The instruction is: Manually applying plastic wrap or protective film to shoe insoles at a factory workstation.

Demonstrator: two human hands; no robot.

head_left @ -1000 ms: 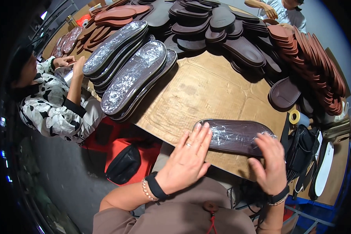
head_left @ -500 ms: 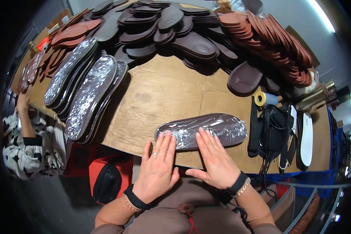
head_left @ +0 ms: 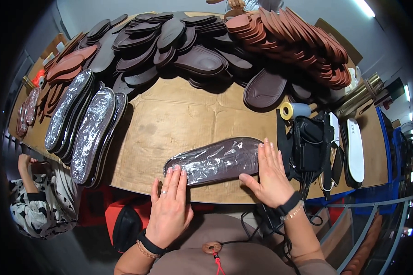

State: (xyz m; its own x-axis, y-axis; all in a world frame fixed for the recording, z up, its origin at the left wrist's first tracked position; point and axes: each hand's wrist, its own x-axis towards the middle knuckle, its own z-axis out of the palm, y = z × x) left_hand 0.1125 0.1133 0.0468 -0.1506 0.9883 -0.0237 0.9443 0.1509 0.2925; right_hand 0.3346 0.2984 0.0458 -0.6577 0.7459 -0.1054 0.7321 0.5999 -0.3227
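A dark brown shoe insole (head_left: 215,161) wrapped in shiny clear plastic film lies flat near the table's front edge. My left hand (head_left: 169,208) rests its stretched fingertips on the narrower left end. My right hand (head_left: 274,181) lies over the wider right end, fingers extended and thumb spread at the near edge. Both hands are open and press on the film without gripping it. The right end of the insole is partly hidden under my right hand.
Film-wrapped insoles (head_left: 94,137) stand stacked at the left. Dark insoles (head_left: 202,59) pile up at the back, reddish-brown ones (head_left: 303,50) at the back right. A tape roll (head_left: 287,111), black pouch with cables (head_left: 307,142) and white insole (head_left: 354,149) lie right. Another person's arm (head_left: 28,176) shows at left.
My right hand has slid rightward from the insole's middle to its right end, and my hands are farther apart. The view has shifted slightly.
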